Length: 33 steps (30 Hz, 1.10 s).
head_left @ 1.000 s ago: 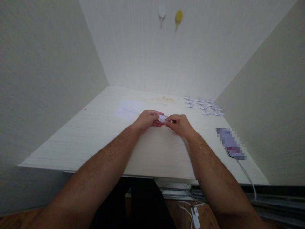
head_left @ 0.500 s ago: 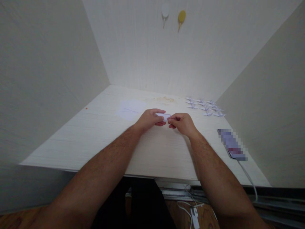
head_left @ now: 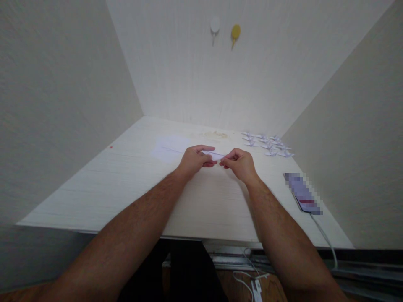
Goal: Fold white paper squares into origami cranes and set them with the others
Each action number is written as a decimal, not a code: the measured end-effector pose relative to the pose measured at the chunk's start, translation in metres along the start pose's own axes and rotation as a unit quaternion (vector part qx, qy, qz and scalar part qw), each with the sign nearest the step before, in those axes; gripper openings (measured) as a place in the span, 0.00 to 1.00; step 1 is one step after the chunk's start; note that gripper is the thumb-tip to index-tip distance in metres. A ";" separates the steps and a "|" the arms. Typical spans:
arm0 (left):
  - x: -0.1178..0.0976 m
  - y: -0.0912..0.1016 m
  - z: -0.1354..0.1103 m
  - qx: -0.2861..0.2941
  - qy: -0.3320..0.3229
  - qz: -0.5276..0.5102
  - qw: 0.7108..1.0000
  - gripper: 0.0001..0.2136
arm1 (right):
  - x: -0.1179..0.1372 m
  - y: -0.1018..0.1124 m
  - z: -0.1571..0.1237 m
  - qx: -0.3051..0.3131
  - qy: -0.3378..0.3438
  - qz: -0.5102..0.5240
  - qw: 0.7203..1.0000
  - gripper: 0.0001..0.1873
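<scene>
Both my hands meet over the middle of the white table (head_left: 103, 184). My left hand (head_left: 195, 160) and my right hand (head_left: 239, 164) each pinch one end of a small folded white paper (head_left: 215, 154), held just above the tabletop. The fingers of both hands are closed on it, and most of the paper is hidden between them. A flat sheet of white paper (head_left: 170, 147) lies on the table just beyond my left hand.
Several small folded paper cranes (head_left: 267, 145) stand in rows at the far right. A phone (head_left: 302, 193) with a white cable lies near the right edge. Walls close in on three sides. Two hooks (head_left: 225, 32) hang on the back wall.
The folded paper looks flatter and more stretched between my fingertips than a second ago. My hands have drawn slightly apart; the view has shifted a little.
</scene>
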State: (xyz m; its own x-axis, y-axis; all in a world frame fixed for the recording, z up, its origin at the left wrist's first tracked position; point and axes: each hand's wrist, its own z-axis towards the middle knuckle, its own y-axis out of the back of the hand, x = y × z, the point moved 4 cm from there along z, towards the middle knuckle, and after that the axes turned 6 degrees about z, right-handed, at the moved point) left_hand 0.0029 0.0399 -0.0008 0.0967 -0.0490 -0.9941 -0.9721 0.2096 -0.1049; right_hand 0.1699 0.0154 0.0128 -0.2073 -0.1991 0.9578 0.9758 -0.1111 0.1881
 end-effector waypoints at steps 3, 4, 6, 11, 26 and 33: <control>0.002 -0.001 0.000 0.000 -0.002 -0.015 1.000 0.17 | 0.001 -0.002 0.000 -0.008 -0.005 0.017 1.000 0.10; 0.002 -0.002 0.001 -0.001 -0.001 -0.021 1.000 0.17 | 0.000 -0.003 0.000 -0.011 -0.007 0.034 0.999 0.11; 0.003 -0.002 0.001 -0.002 -0.001 -0.032 0.999 0.17 | -0.001 -0.006 0.000 -0.017 -0.010 0.075 0.997 0.14; 0.001 -0.005 -0.002 0.020 -0.009 -0.041 0.999 0.17 | -0.004 -0.010 0.001 -0.011 0.014 0.080 0.997 0.17; 0.004 -0.005 -0.002 0.071 -0.013 -0.074 0.995 0.16 | 0.001 -0.005 -0.001 -0.031 0.106 0.042 0.993 0.07; 0.005 -0.007 -0.003 0.054 0.007 -0.048 0.997 0.14 | -0.004 -0.007 0.000 -0.009 0.092 0.072 0.993 0.06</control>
State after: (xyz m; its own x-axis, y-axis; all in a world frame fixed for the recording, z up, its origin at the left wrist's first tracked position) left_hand 0.0091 0.0349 -0.0050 0.1843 -0.0865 -0.9791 -0.9297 0.3078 -0.2022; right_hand 0.1642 0.0171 0.0082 -0.0759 -0.3879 0.9185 0.9952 -0.0865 0.0457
